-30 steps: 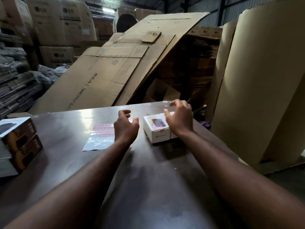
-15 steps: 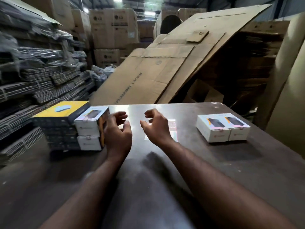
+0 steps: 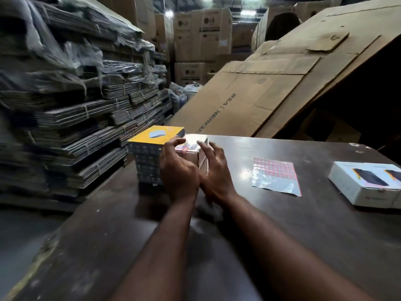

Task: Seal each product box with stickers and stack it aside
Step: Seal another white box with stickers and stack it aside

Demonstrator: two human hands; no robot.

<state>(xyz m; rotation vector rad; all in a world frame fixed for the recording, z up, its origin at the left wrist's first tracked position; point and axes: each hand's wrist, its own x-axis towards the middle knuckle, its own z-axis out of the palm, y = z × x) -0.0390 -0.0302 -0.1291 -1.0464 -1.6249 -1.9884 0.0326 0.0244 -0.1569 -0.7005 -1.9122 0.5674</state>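
A white product box (image 3: 193, 143) tops a short stack at the left end of the dark table (image 3: 282, 224). My left hand (image 3: 178, 170) is at its near left corner, fingers loosely curved over the top edge. On the box's right side lies my right hand (image 3: 214, 172) with fingers spread and fairly straight. Neither hand plainly grips it. A sheet of red-edged stickers (image 3: 275, 175) lies flat to the right. Two white product boxes (image 3: 366, 184) sit side by side at the far right.
A stack of dark boxes with a yellow top (image 3: 156, 135) stands right behind the white stack. Bundled flat cardboard (image 3: 65, 127) is piled left of the table. A large flattened carton (image 3: 249, 98) leans behind the table's far edge.
My view swung left. Both hands left the right-hand white boxes, crossed over the sticker sheet and now flank the top white box of the left stack.
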